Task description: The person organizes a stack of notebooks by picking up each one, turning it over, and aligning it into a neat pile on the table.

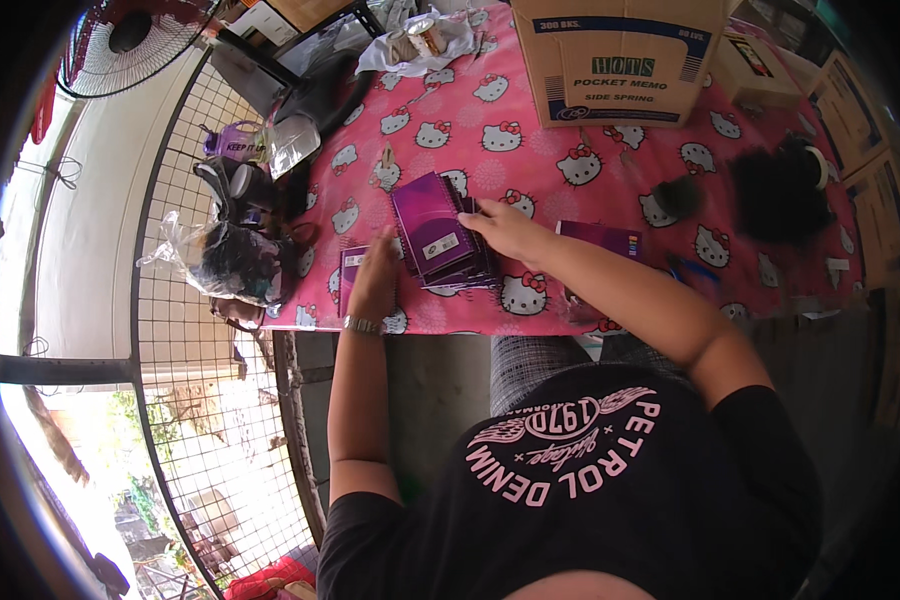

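A loose stack of purple spiral pocket notebooks (428, 222) lies in front of me on the pink table, its lower ones fanned unevenly. My right hand (505, 230) grips the stack at its right edge, some fingertips hidden behind it. Just left of the stack is my left hand (375, 275), fingers stretched out and slightly blurred, apparently holding nothing. Partly covered by that hand, another purple notebook (351, 259) rests near the table's front edge. One more purple notebook (600, 238) lies beyond my right forearm.
A big cardboard box (620, 75) stands at the back of the pink patterned tablecloth (500, 85). Bags in clear plastic (240, 260) and a purple jug (232, 140) crowd the left side. A black bundle (782, 192) sits at the right, near stacked cartons (850, 120).
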The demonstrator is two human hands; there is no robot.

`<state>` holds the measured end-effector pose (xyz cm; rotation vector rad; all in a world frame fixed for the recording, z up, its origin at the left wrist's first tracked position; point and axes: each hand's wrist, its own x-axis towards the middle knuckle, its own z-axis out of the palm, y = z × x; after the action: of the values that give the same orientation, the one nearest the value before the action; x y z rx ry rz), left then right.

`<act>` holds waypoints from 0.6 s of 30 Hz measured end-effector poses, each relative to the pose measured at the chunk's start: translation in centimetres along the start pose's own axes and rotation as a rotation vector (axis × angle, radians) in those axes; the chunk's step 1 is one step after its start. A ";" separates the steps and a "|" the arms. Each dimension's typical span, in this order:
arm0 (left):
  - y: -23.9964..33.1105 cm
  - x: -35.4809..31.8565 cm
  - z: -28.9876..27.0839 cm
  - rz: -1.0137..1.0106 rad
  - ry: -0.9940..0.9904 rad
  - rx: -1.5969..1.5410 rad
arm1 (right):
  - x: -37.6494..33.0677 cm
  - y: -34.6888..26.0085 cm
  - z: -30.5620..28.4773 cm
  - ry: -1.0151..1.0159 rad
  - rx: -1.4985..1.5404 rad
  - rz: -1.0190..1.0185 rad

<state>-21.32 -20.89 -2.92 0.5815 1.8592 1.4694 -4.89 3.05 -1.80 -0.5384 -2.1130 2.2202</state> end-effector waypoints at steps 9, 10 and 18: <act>6.1 2.4 7.1 -0.391 0.181 -0.194 | -1.1 -4.4 -0.1 0.044 0.079 0.219; 6.3 2.9 7.7 -0.407 0.179 -0.307 | -0.7 -3.9 -0.2 0.061 0.116 0.205; 5.8 5.1 8.5 -0.376 0.150 -0.359 | -0.6 -3.6 0.0 0.027 0.191 0.231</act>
<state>-18.76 -10.21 0.39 -0.0499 1.6430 1.5640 -5.08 3.23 1.86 -0.8311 -1.8827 2.4833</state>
